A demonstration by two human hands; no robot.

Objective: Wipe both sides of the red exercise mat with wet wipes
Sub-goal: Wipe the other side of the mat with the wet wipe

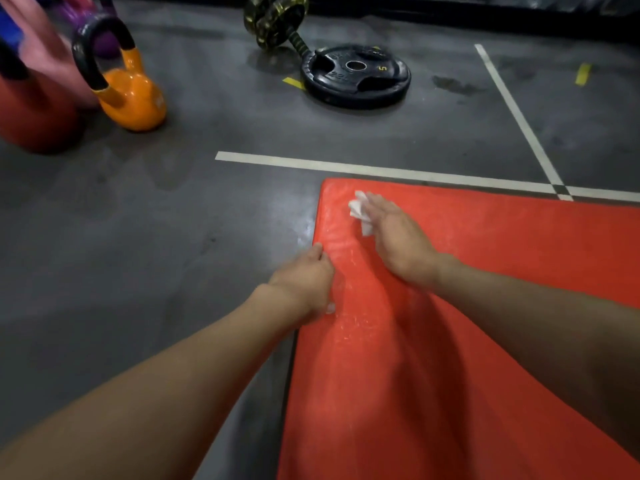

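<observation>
**Legible text: one digit**

Black weight plate (356, 77) lying flat on the floor: yellow "5" (382, 68) on its top face, right of the centre hole. The same face carries raised lettering around the hub and more yellow print at the far rim, both too blurred to read. Orange kettlebell (135, 98): small pale mark on its right side, can't resolve it. Floor markings: white lines (381, 172) crossing at right, yellow tape strips (583, 73), plain stripes only.

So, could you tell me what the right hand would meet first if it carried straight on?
Pushing its wipe, the right hand would cross the far edge of the mat, then the white line; nothing else looks close.
</observation>
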